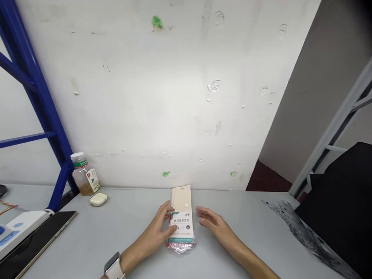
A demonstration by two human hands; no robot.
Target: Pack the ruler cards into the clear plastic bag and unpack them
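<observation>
the left hand (161, 224) is resting its loosely curled fingers on the flat white-and-teal packet with a cream upper part (181, 224), which is lying on the pale grey table (124, 217); the right hand (215, 224) is hovering just beside it, fingers released and slightly bent.

Jar (85, 174), white case (98, 199), phone (37, 244), blue frame (43, 85)
</observation>
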